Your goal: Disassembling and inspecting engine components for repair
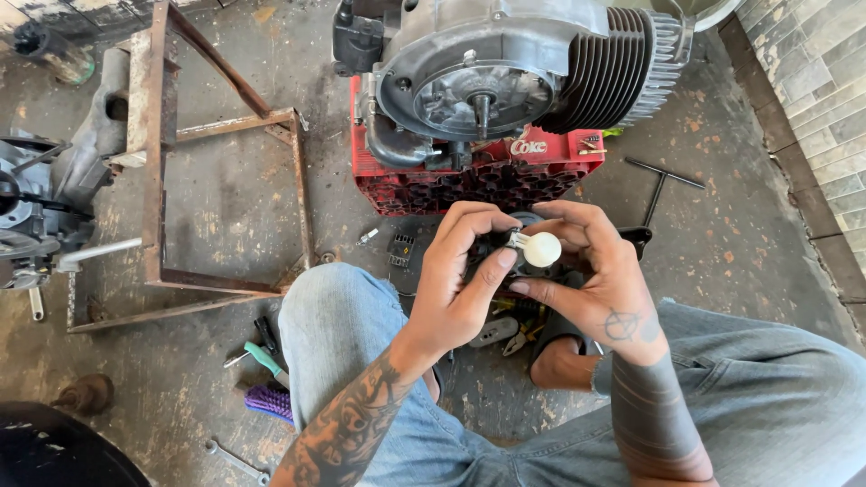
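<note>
While seated on stained concrete floor, both hands raised above knees: left hand and right hand together pinching small white bulb against dark round part, fingers closed around them. Beyond, grey engine atop red plastic crate. T-handle wrench right of crate.

Both hands meet above the knees: the left hand and the right hand pinch a small white bulb with a metal base between their fingertips, over a dark round part that they mostly hide. Just beyond them a grey finned engine sits on a red plastic crate. On the concrete floor, a rusty metal frame stands to the left, a T-handle wrench lies to the right, and green-handled pliers rest beside the left knee.
</note>
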